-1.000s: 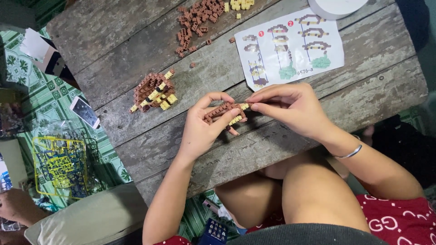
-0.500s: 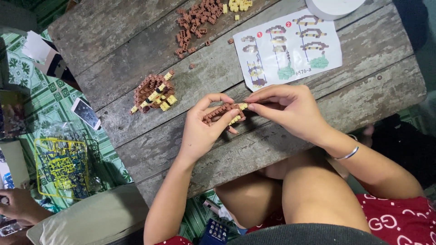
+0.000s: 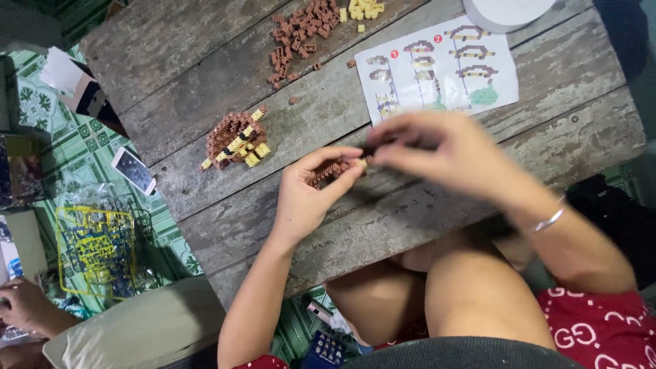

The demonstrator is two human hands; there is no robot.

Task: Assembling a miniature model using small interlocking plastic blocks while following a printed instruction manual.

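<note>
loose brown bricks point(image 3: 297, 34) at 12 o'clock; left hand point(image 3: 307, 198) and blurred right hand point(image 3: 444, 154) pinch a small brown brick assembly point(image 3: 335, 169), its long axis running 8-to-2 o'clock above the wooden counter point(image 3: 205, 68).

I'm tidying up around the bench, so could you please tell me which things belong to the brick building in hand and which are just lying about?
In use:
- brown brick piece, held in the left hand, right hand at its end
- half-built brown and yellow model
- loose brown bricks
- yellow bricks
- instruction sheet

Lying about:
- phone on the floor
- yellow plastic frame
- white round thing
</note>
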